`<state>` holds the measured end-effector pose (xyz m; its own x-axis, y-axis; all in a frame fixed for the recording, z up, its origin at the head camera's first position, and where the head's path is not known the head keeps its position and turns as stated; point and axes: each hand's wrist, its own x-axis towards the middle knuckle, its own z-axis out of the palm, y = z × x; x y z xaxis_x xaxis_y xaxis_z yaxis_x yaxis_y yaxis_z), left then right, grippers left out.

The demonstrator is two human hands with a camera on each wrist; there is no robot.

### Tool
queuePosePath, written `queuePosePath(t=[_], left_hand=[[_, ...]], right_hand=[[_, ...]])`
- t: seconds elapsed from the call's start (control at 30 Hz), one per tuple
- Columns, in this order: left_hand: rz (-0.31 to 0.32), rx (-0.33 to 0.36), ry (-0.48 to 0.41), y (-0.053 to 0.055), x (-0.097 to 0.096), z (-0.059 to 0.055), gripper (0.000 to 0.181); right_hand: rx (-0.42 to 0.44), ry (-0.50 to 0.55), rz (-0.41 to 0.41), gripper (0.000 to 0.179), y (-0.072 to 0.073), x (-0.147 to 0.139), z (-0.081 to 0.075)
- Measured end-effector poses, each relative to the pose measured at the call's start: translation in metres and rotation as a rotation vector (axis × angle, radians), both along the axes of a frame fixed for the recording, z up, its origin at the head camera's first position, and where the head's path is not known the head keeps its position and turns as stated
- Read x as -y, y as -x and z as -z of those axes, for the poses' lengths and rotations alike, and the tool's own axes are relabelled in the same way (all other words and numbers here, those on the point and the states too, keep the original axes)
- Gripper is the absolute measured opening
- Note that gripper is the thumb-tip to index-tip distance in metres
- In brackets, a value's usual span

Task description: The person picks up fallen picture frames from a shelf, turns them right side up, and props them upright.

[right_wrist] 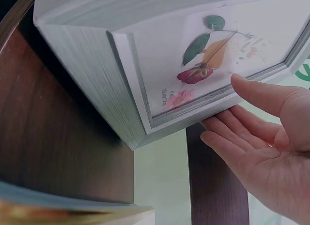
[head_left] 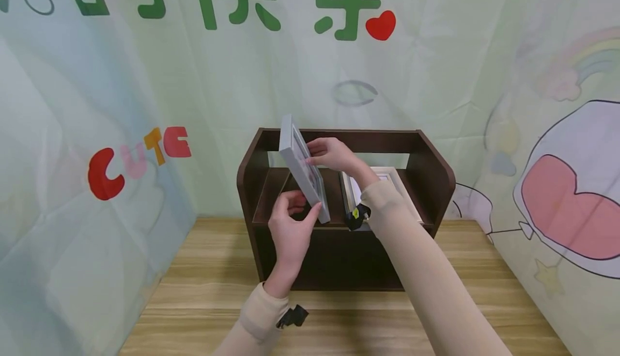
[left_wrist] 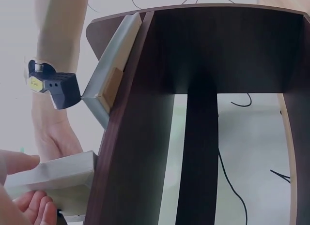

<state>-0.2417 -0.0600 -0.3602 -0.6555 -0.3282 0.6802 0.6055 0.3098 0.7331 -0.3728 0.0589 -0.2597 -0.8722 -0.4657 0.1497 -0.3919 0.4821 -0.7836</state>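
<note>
- Potentially, the gray photo frame (head_left: pixel 303 173) could be twisting loose if the left hand (head_left: pixel 291 232) were easing off, since the right hand (head_left: pixel 334 154) seems to be pinching the far rim only lightly.
- Its lower end is hanging close to the front edge of the dark brown shelf (head_left: pixel 334 262) (whether they are touching, I cannot tell), so a careless tilt could be knocking a corner.
- A swing right could be striking the white photo frame (head_left: pixel 387 172) resting there.
- The left hand is pinching the lower near end, thumb opposing curled fingers.
- The gray photo frame is slanting between both hands, its rose picture (right_wrist: pixel 218 60) facing right.
</note>
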Motion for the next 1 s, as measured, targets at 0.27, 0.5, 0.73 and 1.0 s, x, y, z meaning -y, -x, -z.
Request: queuePosePath(t=[0.27,0.5,0.73,1.0], left_hand=[[-0.041,-0.008,0.037,0.007,-0.001,0.003,0.031],[-0.077,0.01,0.037,0.004,0.008,0.001,0.029],[-0.057,0.088,0.065,0.002,0.026,-0.008,0.024],[-0.015,0.174,0.086,0.004,0.043,-0.016,0.029]], right_hand=[[-0.003,-0.002,0.007,0.048,-0.002,-0.001,-0.002],[0.038,-0.038,0.056,0.05,-0.004,-0.006,-0.005],[0.062,-0.079,0.118,0.05,-0.009,-0.013,-0.01],[0.075,-0.107,0.207,0.049,-0.014,-0.018,-0.01]])
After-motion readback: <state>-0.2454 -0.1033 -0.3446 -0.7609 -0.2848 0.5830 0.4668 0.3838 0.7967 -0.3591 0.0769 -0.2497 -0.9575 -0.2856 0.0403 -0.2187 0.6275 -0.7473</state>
